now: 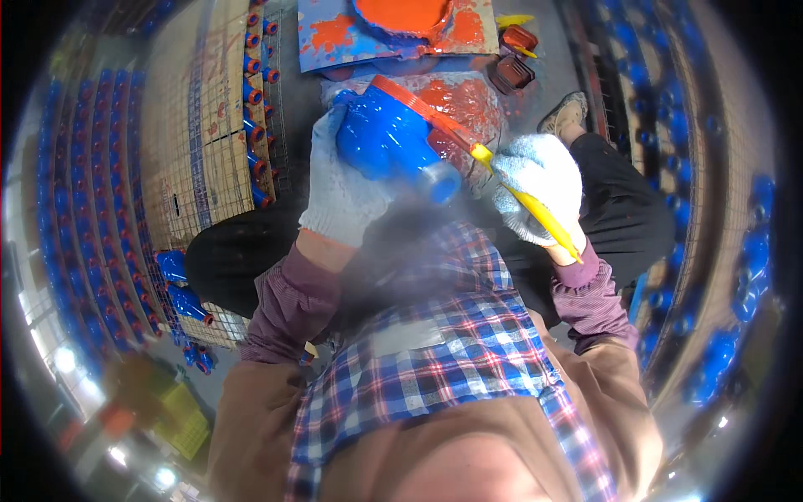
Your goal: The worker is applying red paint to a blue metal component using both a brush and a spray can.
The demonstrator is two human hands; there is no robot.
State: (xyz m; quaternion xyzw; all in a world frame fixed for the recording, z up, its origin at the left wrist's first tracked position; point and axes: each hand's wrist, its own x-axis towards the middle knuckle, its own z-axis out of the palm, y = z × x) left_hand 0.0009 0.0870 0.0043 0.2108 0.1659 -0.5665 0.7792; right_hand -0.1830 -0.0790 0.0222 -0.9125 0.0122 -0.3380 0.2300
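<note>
In a white knit glove, my left hand (339, 184) grips a glossy blue pipe fitting (381, 138) by its left side. A band of wet orange-red paint runs round the fitting's upper rim (410, 99), and a short blue spout points down toward my lap. My right hand (544, 180), also gloved, is closed round a yellow-handled paintbrush (548, 224). The brush's red-coated end reaches up and left to the painted rim and seems to touch it. Part of the fitting near my left fingers is hidden by the glove.
Beyond the fitting, a paint basin (393, 38) of orange-red paint rests on a splattered board (322, 60). Small dark paint trays (512, 75) lie on the floor to its right. Racks of blue fittings with red ends (253, 90) stand left; more blue fittings (753, 259) line the right.
</note>
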